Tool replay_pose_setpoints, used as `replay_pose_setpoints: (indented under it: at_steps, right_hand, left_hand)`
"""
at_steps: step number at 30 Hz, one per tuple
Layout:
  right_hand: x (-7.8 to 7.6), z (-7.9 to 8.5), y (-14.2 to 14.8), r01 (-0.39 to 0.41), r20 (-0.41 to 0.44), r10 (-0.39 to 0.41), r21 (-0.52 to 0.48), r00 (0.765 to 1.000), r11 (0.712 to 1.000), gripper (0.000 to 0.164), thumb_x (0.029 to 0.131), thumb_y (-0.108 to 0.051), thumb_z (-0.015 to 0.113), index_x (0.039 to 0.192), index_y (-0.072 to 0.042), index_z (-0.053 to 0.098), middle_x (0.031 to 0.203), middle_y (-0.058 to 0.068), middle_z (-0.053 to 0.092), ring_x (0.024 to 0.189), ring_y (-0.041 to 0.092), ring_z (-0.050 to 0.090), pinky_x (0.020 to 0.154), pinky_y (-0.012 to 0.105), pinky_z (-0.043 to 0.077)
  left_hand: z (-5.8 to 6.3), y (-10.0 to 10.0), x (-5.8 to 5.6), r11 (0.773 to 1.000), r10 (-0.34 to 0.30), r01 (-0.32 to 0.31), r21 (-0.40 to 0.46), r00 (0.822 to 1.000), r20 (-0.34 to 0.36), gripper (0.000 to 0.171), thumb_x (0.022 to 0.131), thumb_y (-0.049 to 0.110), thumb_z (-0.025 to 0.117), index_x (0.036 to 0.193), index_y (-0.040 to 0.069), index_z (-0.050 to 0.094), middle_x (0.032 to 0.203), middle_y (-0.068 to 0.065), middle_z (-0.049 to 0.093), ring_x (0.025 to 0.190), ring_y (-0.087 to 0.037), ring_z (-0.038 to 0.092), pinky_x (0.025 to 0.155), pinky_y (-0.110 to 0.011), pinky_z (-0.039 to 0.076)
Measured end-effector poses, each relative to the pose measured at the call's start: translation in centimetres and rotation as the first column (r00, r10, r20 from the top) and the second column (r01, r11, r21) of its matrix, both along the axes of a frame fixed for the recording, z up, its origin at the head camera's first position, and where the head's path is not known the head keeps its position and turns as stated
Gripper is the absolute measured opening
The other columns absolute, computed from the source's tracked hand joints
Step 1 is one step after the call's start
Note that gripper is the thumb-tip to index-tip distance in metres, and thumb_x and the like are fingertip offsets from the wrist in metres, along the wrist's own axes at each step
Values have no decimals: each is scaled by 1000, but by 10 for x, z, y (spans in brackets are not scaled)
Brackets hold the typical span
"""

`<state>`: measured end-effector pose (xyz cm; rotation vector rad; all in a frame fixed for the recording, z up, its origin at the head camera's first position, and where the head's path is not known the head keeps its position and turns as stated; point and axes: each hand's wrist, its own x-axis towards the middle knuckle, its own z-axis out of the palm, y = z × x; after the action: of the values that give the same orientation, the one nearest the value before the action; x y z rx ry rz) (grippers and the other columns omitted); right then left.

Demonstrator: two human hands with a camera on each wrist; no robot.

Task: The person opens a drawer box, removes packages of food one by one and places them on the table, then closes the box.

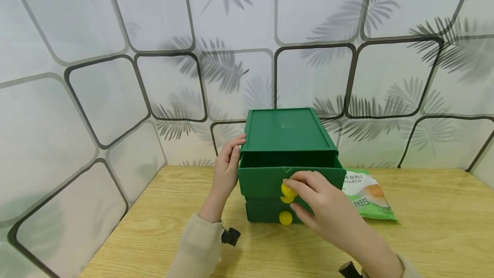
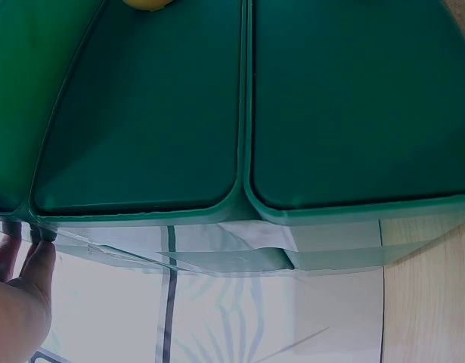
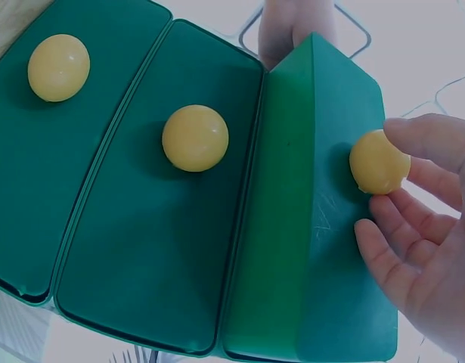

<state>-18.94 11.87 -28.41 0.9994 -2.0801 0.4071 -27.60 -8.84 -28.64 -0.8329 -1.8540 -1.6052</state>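
A green drawer cabinet [image 1: 287, 130] stands on the table, its top drawer [image 1: 260, 181] pulled partway out. My right hand [image 1: 326, 205] pinches the round yellow knob [image 3: 379, 162] of that drawer between thumb and fingers. Against the cabinet's left side rests my left hand [image 1: 227, 168], its fingers extended along the wall near the top edge. In the right wrist view, the two lower drawers are closed, with yellow knobs on the middle drawer [image 3: 195, 138] and the bottom drawer [image 3: 20, 174].
To the right of the cabinet, partly behind it, lies a green and white starch packet [image 1: 370, 194]. The wooden table [image 1: 154, 231] reaches back to a patterned curtain [image 1: 239, 76] with leaf prints.
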Motion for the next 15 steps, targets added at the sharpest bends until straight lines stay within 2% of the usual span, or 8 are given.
replay_pose_setpoints:
  at_steps: [15]
  right_hand:
    - [-2,-4,0,25,24,-25,13,999,1000,55,59,-6,79,109,-4,59,106,5,51,91,16,50,66,26,49]
  left_hand:
    - [-1,0,-1,1000,2,-2,1,1000,-12,25,95,-4,32,110,-13,50,124,-24,46,118,-31,39,97,-38,33]
